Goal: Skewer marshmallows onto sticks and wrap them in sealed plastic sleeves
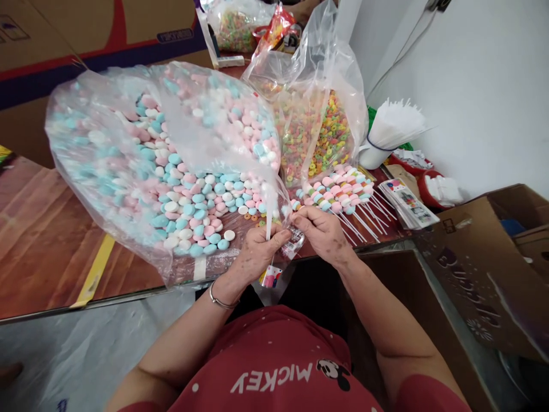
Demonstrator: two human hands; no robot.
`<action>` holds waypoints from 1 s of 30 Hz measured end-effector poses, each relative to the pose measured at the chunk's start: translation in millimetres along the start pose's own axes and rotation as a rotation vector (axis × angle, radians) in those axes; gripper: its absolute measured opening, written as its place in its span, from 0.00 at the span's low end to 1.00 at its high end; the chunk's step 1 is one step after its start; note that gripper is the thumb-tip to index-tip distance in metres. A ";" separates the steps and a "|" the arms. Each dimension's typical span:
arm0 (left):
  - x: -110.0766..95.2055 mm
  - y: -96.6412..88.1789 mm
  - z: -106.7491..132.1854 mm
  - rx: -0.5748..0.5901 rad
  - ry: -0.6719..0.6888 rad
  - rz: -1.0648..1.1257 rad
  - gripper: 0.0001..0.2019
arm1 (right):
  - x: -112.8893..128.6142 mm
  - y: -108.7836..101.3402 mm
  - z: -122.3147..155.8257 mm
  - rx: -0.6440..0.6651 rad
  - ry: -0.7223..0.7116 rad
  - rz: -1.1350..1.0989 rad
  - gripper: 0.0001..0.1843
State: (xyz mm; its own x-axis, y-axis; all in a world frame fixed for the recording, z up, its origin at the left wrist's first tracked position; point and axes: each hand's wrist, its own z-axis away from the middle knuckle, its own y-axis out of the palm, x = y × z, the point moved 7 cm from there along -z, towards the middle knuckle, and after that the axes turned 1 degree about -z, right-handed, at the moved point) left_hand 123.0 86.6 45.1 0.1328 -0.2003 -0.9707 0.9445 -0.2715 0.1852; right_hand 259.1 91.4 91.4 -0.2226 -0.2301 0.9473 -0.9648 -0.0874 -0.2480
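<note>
My left hand (259, 252) is closed in a pinch on a thin white stick (269, 220) that points up, with a small printed clear wrapper (271, 276) hanging below it. My right hand (323, 232) is closed beside it, fingers gripping the top of the same wrapper (294, 243). Both hands sit at the table's front edge (128, 294). Right behind them lies a big clear bag of pink, blue and white candies (171, 171). A pile of finished candy skewers (343, 191) rests just right of my hands.
A clear bag of coloured ring candies (319, 134) stands behind the skewers. A cup of white sticks (392, 129) and a stack of printed wrappers (407, 203) are at the right. An open cardboard box (493, 269) sits lower right; large cartons (86, 34) line the back.
</note>
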 end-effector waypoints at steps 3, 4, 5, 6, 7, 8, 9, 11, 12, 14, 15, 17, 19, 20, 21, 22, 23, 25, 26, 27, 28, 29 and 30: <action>-7.0 0.6 -0.9 -0.009 0.057 -0.017 0.14 | -1.9 -2.1 -2.9 -0.038 0.012 0.105 0.23; -8.0 1.7 -1.1 -0.002 0.053 -0.018 0.14 | -3.9 -1.6 -4.9 -0.037 0.022 0.122 0.25; -7.5 3.2 -1.2 0.011 0.028 -0.010 0.15 | -6.2 -0.7 -7.4 -0.034 0.033 0.129 0.27; -5.9 5.0 -1.2 0.025 -0.009 0.012 0.16 | -8.6 0.4 -10.0 -0.028 0.040 0.130 0.28; -3.8 6.4 -1.1 0.032 -0.049 0.046 0.16 | -10.7 1.8 -12.5 -0.019 0.045 0.134 0.30; -2.1 7.1 -1.2 0.027 -0.079 0.089 0.17 | -12.0 3.0 -14.5 -0.008 0.046 0.151 0.30; -1.1 6.5 -1.7 0.006 -0.093 0.133 0.18 | -11.5 2.9 -15.5 -0.013 0.034 0.187 0.30; -0.2 1.6 -3.8 -0.079 -0.089 0.197 0.19 | -1.1 -2.5 -13.1 -0.092 -0.065 0.308 0.26; 0.0 -2.1 -5.2 -0.131 -0.081 0.220 0.19 | 9.0 -6.7 -8.5 -0.159 -0.151 0.382 0.23; 0.8 -9.9 -7.8 -0.227 -0.083 0.265 0.19 | 34.5 -11.1 8.0 -0.276 -0.372 0.524 0.18; 0.5 -13.5 -8.8 -0.267 -0.085 0.287 0.19 | 47.0 -8.3 18.4 -0.285 -0.496 0.585 0.18; -2.3 -19.3 -9.4 -0.324 -0.080 0.304 0.19 | 65.4 7.8 39.8 -0.185 -0.725 0.688 0.18; -7.5 -22.9 -7.6 -0.363 -0.055 0.275 0.19 | 72.2 29.5 57.5 -0.040 -0.869 0.776 0.16; -9.9 -23.6 -5.9 -0.379 -0.040 0.251 0.19 | 72.1 39.0 63.3 0.005 -0.898 0.816 0.14; -11.5 -23.3 -4.1 -0.389 -0.032 0.227 0.19 | 71.0 46.3 66.8 0.017 -0.908 0.852 0.11; -12.0 -22.3 -2.4 -0.395 -0.029 0.213 0.20 | 69.9 51.3 68.9 0.002 -0.913 0.878 0.10; -11.1 -20.0 -1.1 -0.389 -0.038 0.209 0.20 | 69.3 54.1 70.1 -0.030 -0.920 0.893 0.10; -7.1 -14.3 0.5 -0.353 -0.073 0.219 0.20 | 70.1 54.0 71.3 -0.100 -0.940 0.889 0.12; -5.4 -12.4 1.1 -0.335 -0.088 0.214 0.20 | 71.6 51.4 71.1 -0.128 -0.942 0.869 0.13; -4.8 -12.6 2.1 -0.332 -0.086 0.200 0.20 | 73.9 47.1 70.6 -0.153 -0.934 0.837 0.13; -5.7 -14.7 3.4 -0.336 -0.067 0.173 0.20 | 76.5 41.1 69.4 -0.179 -0.912 0.793 0.13; -8.3 -18.4 5.1 -0.342 -0.028 0.126 0.20 | 79.2 33.9 67.8 -0.203 -0.878 0.736 0.11; -12.7 -23.0 7.3 -0.351 0.030 0.065 0.19 | 81.2 26.1 65.7 -0.225 -0.836 0.667 0.10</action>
State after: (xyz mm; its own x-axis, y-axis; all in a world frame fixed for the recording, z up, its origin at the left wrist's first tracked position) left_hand 97.4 88.6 54.3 0.1997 -0.1774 -0.9637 0.9788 0.0820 0.1878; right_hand 225.0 6.7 148.6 -0.6269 -0.7584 0.1784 -0.7080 0.4590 -0.5367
